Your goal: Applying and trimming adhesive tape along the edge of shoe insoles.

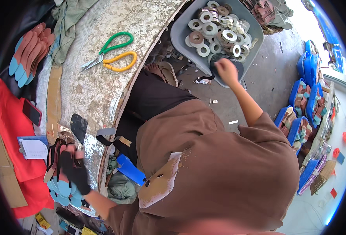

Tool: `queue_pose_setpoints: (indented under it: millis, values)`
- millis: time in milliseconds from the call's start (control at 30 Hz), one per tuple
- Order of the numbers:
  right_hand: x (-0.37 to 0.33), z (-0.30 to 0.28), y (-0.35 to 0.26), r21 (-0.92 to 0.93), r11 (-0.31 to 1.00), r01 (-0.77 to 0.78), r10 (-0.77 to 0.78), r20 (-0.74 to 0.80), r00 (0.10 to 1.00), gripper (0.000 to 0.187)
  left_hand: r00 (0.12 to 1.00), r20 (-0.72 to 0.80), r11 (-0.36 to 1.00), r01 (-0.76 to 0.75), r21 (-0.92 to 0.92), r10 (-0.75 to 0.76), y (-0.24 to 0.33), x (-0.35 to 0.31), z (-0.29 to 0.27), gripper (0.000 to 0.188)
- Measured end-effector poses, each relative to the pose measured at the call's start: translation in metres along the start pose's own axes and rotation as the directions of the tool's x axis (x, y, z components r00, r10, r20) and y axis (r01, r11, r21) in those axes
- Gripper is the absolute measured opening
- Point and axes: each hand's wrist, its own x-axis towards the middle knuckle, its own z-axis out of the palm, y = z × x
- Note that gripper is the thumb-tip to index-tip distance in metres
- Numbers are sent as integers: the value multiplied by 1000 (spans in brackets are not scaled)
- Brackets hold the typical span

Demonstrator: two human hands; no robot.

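Note:
My left hand (74,171), in a black glove with pinkish fingertips showing, is at a pile of insoles (63,190), light blue at one end, pinkish with dark edging at the other. The glove blends with that edging, so its grip is unclear. My right hand (226,71) is closed at the edge of a black tape roll (236,67) in the grey bin (181,33). A loose black strip (205,78) hangs beside the roll. Many white and brown tape rolls (210,29) fill the bin.
Scissors (108,55) with green and yellow handles lie on the worn table (91,86). A phone (32,112), a clipboard (34,149) and stacked insoles (29,53) lie left. A curled grey strip (105,132) hangs over the table edge. Blue baskets (300,94) stand at right.

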Motion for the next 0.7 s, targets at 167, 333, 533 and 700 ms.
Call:
queue_pose_setpoints:
  millis: [167, 333, 533, 700]
  values:
    - [-31, 11, 97, -283, 875, -393, 302, -315, 900, 79, 776, 471, 875, -483, 16, 420, 118, -33, 93, 37]
    - [-47, 20, 93, -421, 848, -322, 264, -191, 945, 92, 831, 455, 901, -416, 123, 322, 91, -74, 122, 49]
    - [-44, -1, 92, -347, 900, -265, 222, -159, 962, 80, 860, 494, 992, 99, 83, -127, 55, -140, 115, 39]
    - [-30, 2, 93, -305, 919, -250, 239, -76, 968, 73, 873, 303, 920, 391, 30, -381, -9, -260, 114, 23]
